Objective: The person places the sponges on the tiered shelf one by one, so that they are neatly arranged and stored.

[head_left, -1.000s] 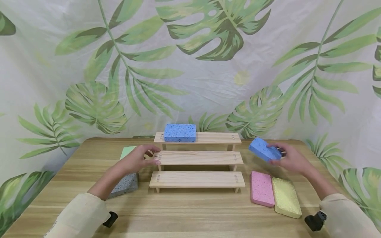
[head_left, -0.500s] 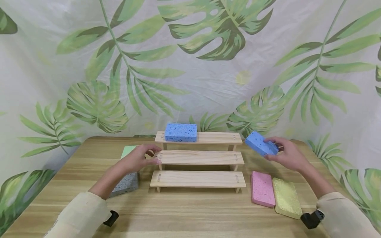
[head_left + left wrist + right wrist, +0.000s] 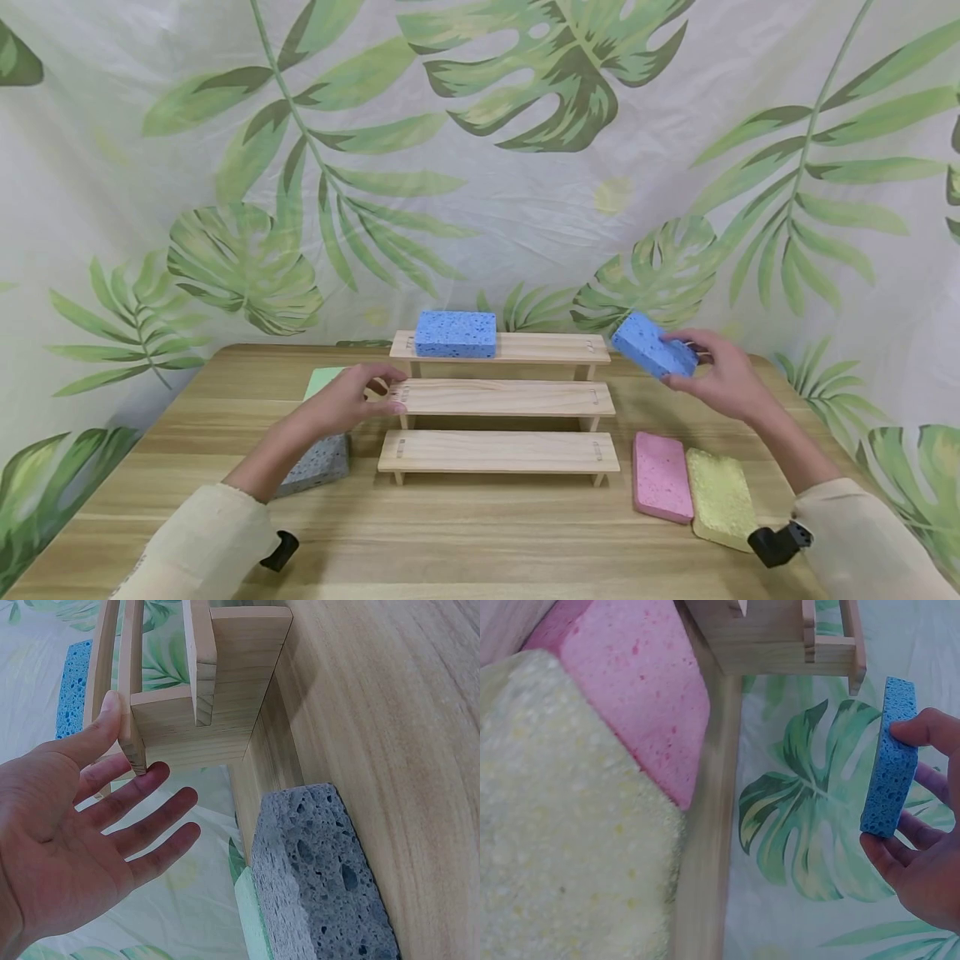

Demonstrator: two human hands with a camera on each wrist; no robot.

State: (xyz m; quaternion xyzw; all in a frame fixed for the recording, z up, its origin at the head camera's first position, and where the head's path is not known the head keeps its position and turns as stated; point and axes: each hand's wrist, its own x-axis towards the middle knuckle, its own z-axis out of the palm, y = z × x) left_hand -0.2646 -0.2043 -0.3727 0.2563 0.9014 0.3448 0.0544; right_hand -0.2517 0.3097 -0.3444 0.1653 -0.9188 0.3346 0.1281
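My right hand (image 3: 723, 375) holds a blue sponge (image 3: 651, 343) in the air, tilted, beyond the right end of a three-step wooden rack (image 3: 498, 397). In the right wrist view the thumb and fingers grip this blue sponge (image 3: 891, 761) by its edges. At the rack's left end, my left hand (image 3: 348, 400) pinches the end of the middle step. The left wrist view shows that board (image 3: 129, 727) between thumb and index finger, with the other fingers spread. A second blue sponge (image 3: 455, 335) lies on the left part of the top step.
Right of the rack, a pink sponge (image 3: 662, 477) and a yellow sponge (image 3: 722, 498) lie side by side on the wooden table (image 3: 465, 542). A grey sponge (image 3: 318, 462) and a green sponge (image 3: 321, 380) lie at left, partly hidden by my arm. Behind hangs a leaf-patterned cloth (image 3: 525, 225).
My right hand has moved left and slightly up with the blue sponge, closer to the rack's top step. The left hand stays at the middle step.
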